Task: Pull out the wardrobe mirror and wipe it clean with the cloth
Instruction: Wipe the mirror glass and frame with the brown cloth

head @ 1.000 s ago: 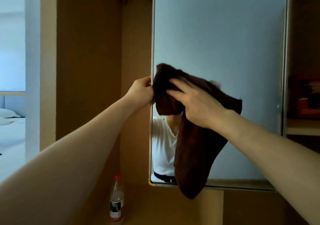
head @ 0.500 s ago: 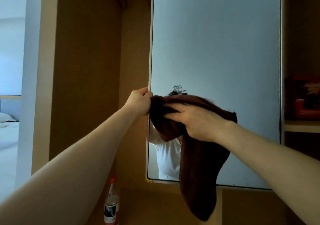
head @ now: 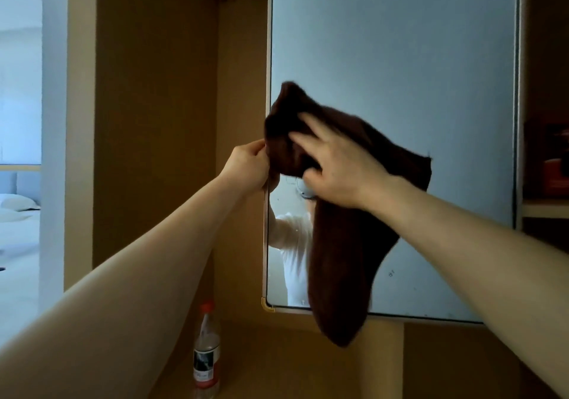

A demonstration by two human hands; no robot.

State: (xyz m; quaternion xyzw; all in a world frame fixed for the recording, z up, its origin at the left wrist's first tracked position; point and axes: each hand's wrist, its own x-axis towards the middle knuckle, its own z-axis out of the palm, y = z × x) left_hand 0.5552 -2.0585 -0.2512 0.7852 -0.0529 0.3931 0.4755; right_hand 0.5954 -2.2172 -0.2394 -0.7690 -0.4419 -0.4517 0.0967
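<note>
The left hand (head: 248, 164) is curled round the left edge of the mirror (head: 400, 60) and grips its frame. The right hand (head: 335, 167) lies open, fingers straight and spread, pressing the dark brown cloth (head: 338, 260) flat against the glass near that edge. The cloth's loose end hangs past the mirror's lower rim. A red-capped bottle (head: 207, 352) stands below.

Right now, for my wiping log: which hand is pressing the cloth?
The right hand, fingers spread on the brown cloth against the mirror; the left hand only grips the mirror's left edge.
</note>
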